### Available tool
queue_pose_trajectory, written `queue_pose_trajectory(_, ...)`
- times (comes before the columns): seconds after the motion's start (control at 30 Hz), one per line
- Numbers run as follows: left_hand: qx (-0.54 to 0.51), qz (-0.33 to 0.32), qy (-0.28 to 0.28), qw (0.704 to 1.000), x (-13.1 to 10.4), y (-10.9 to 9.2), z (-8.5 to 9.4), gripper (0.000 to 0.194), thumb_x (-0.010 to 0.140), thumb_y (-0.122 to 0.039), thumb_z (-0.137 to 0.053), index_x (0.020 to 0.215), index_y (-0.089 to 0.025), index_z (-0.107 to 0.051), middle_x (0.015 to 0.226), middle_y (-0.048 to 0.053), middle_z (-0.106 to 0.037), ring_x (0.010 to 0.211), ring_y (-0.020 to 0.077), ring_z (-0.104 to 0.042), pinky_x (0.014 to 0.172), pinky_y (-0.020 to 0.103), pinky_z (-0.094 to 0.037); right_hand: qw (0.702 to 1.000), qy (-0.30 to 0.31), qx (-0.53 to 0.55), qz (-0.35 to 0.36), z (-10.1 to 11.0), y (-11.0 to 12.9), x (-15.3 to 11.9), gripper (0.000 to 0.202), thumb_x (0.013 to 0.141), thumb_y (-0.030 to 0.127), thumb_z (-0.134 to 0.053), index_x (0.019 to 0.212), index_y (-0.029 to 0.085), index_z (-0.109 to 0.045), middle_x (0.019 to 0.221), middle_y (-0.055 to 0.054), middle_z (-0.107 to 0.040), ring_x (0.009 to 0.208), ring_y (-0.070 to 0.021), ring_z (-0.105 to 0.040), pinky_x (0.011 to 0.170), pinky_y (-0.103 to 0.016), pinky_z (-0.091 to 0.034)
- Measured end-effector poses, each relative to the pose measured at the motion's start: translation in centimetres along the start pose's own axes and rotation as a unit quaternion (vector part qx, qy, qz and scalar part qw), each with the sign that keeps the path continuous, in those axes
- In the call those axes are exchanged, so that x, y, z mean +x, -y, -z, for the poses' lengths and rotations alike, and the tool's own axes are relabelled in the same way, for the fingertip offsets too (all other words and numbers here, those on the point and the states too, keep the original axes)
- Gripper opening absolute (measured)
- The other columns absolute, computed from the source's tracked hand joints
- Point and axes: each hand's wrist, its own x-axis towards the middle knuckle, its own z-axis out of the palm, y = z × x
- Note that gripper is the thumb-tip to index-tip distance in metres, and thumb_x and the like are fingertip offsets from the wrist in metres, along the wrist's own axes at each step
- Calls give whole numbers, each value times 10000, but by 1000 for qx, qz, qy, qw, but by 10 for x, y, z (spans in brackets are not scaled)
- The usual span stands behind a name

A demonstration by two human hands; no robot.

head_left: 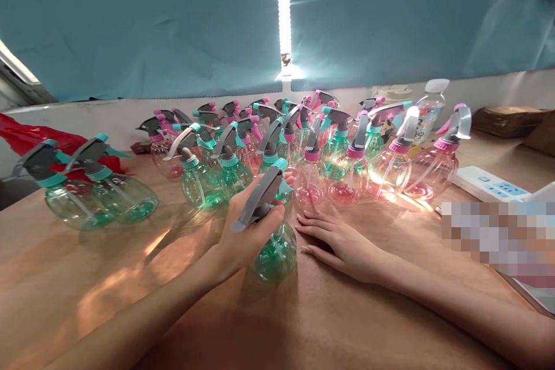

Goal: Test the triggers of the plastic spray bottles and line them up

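My left hand (254,219) is wrapped round the neck of a green spray bottle (277,257), just under its grey trigger head. The bottle stands close to upright on the brown table (347,312). To its right, my right hand (333,237) rests on the tabletop with its fingers stretched out, holding nothing. Just beyond my right fingertips stands a pink spray bottle (311,182) with a grey head. Behind my left hand are more green spray bottles, one of them (202,182) to the left.
Many pink and green spray bottles crowd the back. Two green ones (125,196) stand at left by red plastic (56,139). A clear capped bottle (429,107), a white power strip (492,182) and a brown box (498,121) are at right. A blurred patch covers something there.
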Motion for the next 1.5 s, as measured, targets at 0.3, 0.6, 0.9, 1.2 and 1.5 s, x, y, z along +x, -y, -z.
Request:
queue_pose_trajectory(0.3, -3, -6, 0, 1000, -1, 7, 0, 56, 817, -245, -532, 851, -220, -568, 626, -43, -503, 529, 126, -491, 623, 311, -490, 1000, 0, 2, -5, 2, 2, 1, 465, 973, 437, -463, 1360, 189, -539, 1394, -109, -557, 1338, -277, -448, 1126, -501, -348)
queue_pose_trajectory(0.6, -10, -1, 5, 1000, -1, 9, -1, 102, 828, -259, -545, 885, -215, -618, 580, -38, -507, 517, 138, -496, 583, 305, -486, 1000, 0, -8, -7, 1, 2, 0, 464, 980, 446, -443, 1357, 195, -541, 1404, -114, -545, 1332, -278, -453, 1108, -510, -366)
queue_pose_trajectory(0.9, -2, -11, 4, 1000, 0, 7, 0, 117, 822, -278, -543, 890, -230, -624, 552, -45, -472, 519, 147, -484, 575, 299, -460, 1000, -6, 4, -6, 2, 3, 0, 456, 975, 440, -458, 1359, 208, -540, 1399, -113, -550, 1327, -276, -461, 1107, -510, -367)
queue_pose_trajectory(1.2, -2, -3, -1, 1000, -1, 8, 0, 107, 827, -281, -543, 884, -224, -613, 584, -39, -484, 527, 144, -485, 569, 300, -458, 1000, 6, -3, -9, 4, 5, 0, 467, 978, 431, -450, 1357, 174, -541, 1409, -129, -537, 1332, -274, -454, 1107, -502, -372)
queue_pose_trajectory(1.5, -4, -11, -6, 1000, -1, 8, -1, 128, 839, -273, -552, 931, -222, -625, 585, -37, -522, 538, 149, -532, 596, 312, -510, 1000, -2, 5, -14, 4, 6, 0, 463, 972, 438, -464, 1362, 200, -540, 1419, -120, -528, 1339, -278, -450, 1115, -510, -361)
